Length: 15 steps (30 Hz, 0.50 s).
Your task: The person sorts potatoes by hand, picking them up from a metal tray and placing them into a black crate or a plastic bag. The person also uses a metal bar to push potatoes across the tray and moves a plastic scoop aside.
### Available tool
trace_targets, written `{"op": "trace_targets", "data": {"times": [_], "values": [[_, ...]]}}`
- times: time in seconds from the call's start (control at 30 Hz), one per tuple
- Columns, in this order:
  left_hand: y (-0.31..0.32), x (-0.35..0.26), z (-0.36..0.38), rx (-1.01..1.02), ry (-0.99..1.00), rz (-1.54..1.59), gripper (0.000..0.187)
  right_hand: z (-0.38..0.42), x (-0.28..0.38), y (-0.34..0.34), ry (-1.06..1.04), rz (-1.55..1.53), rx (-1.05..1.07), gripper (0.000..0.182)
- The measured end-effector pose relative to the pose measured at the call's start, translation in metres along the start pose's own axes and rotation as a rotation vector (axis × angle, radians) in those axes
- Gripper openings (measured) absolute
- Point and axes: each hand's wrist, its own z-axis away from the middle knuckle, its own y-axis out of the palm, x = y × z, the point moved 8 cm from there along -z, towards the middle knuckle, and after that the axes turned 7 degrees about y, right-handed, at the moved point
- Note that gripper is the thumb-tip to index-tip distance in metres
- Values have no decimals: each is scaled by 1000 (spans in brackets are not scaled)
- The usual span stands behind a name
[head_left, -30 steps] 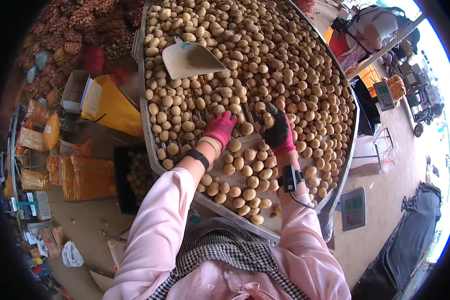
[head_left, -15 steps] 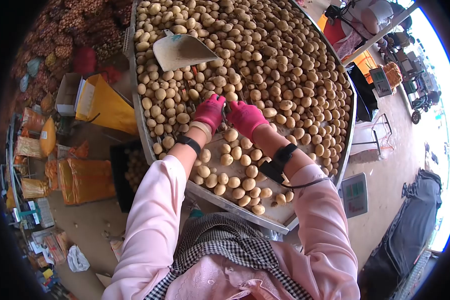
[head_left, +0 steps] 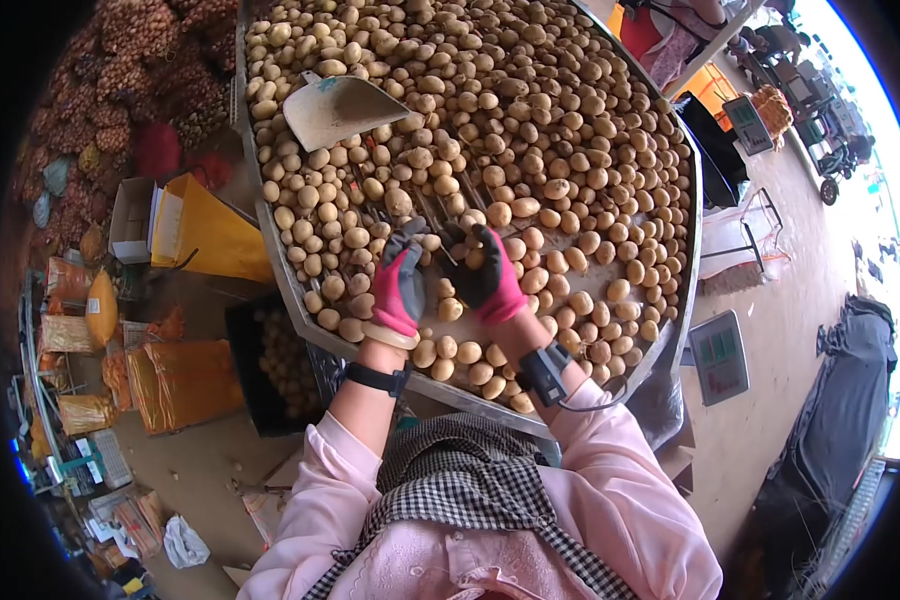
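Note:
Many potatoes [head_left: 570, 170] cover a metal-edged sorting table [head_left: 275, 262]. Both hands wear pink gloves with dark palms. My left hand [head_left: 400, 278] is turned on its side near the table's front, its fingers curled around a potato [head_left: 430, 242] at the fingertips. Just right of it, my right hand [head_left: 490, 275] has its fingers bent around a potato [head_left: 474, 258], partly hidden by the glove. Thin dark bars show between potatoes beyond the hands. A dustpan-like scoop [head_left: 340, 108] lies on the potatoes at the upper left.
A black crate [head_left: 240, 365] with potatoes stands left of the table, near a yellow bag [head_left: 210, 228] and an orange sack [head_left: 185, 385]. Filled net sacks [head_left: 130, 60] are piled at the upper left. A digital scale [head_left: 718, 357] is at the right.
My hands have drawn back toward the table's front edge and turned, now showing the dark palms. Potatoes around them have shifted, with fewer at the front edge. The camera view has shifted slightly.

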Motion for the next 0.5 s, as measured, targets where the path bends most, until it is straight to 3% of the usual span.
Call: {"op": "trace_targets", "data": {"times": [0.07, 0.17, 0.27, 0.3, 0.4, 0.43, 0.5], "values": [[35, 0, 19, 64, 528, -694, 34, 38, -15, 35, 440, -799, 10, 28], [56, 1, 32, 87, 557, -769, 35, 62, 11, 29, 399, -857, -18, 30], [77, -2, 55, 180, 489, -700, 39, 77, 38, 26, 342, -987, 149, 39], [80, -1, 62, 200, 469, -654, 39, 87, 53, 21, 170, -1031, 187, 44], [99, 2, 57, 249, 394, -525, 41, 106, 56, 1, 169, -1116, 160, 49], [109, 5, 56, 263, 369, -481, 42, 110, 48, -10, 170, -1132, 57, 49], [129, 13, 67, 295, 313, -395, 43, 123, 52, -16, 139, -1178, 126, 50]]}}
